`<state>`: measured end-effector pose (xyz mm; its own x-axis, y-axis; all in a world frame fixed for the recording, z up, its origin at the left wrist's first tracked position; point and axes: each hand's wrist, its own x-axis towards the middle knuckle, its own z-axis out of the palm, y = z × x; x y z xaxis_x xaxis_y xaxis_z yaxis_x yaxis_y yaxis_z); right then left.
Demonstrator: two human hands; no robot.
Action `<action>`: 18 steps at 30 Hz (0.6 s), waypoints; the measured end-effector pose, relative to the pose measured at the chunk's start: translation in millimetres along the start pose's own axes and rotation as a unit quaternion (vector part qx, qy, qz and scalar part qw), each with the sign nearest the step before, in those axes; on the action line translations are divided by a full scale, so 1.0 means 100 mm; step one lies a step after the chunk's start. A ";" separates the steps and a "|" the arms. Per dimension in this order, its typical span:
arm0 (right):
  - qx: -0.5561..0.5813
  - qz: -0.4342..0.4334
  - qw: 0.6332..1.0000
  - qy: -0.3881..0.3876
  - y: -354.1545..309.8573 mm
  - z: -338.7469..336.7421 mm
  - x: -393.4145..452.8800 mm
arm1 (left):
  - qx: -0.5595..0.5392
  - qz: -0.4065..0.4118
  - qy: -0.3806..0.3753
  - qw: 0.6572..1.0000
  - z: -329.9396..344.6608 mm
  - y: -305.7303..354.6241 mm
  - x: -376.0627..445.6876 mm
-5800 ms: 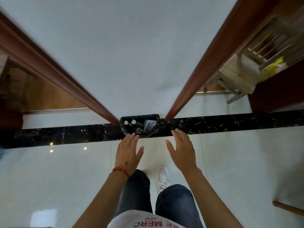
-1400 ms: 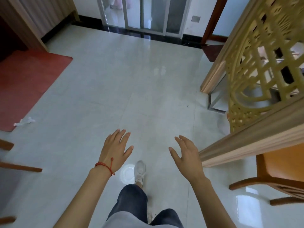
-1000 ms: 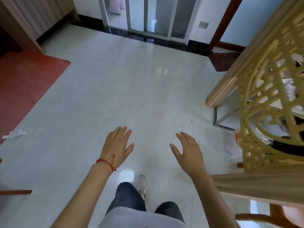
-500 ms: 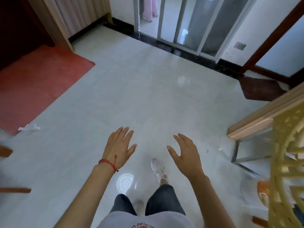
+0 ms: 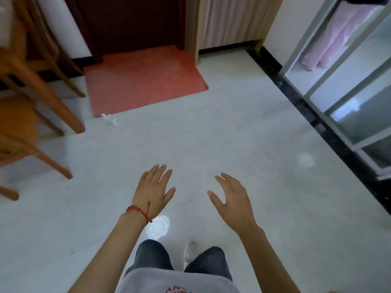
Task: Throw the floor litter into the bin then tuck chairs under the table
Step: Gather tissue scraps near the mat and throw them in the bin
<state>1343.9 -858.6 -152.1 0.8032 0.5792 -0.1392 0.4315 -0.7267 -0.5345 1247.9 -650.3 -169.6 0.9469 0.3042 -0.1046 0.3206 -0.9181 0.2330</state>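
Observation:
A small crumpled white scrap of litter (image 5: 109, 119) lies on the pale tiled floor at the near corner of a red mat (image 5: 139, 79), well ahead and left of my hands. My left hand (image 5: 154, 190), with a red string at the wrist, hovers palm down with fingers spread and nothing in it. My right hand (image 5: 231, 200) hangs beside it, fingers apart and empty. Wooden chairs (image 5: 25, 98) with orange seats stand at the left edge, their legs splayed onto the floor close to the litter. No bin or table is in view.
A dark wooden door (image 5: 131, 24) stands behind the mat, with a light wood cabinet (image 5: 228, 20) to its right. Sliding glass doors (image 5: 347, 85) with a black threshold strip run along the right. The tiled floor between stretches ahead of my feet.
My view has swung left: the lattice screen and table at the right are gone, the chairs and red mat now sit ahead-left, and the litter is nearer. Both hands stay empty and spread.

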 end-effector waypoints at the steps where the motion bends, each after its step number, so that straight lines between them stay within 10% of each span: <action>1: -0.001 -0.017 1.000 -0.009 -0.01 -0.01 0.12 | 0.009 -0.018 0.001 1.000 -0.01 -0.03 0.01; 18: -0.030 -0.127 0.989 -0.070 -0.53 0.11 2.25 | -0.011 -0.139 0.038 0.990 -0.22 -1.10 1.36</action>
<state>1497.1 -685.3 -164.3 0.6027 0.7885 -0.1225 0.6394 -0.5691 -0.5170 1342.1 -502.2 -188.4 0.8211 0.5630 -0.0940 0.5683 -0.7910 0.2264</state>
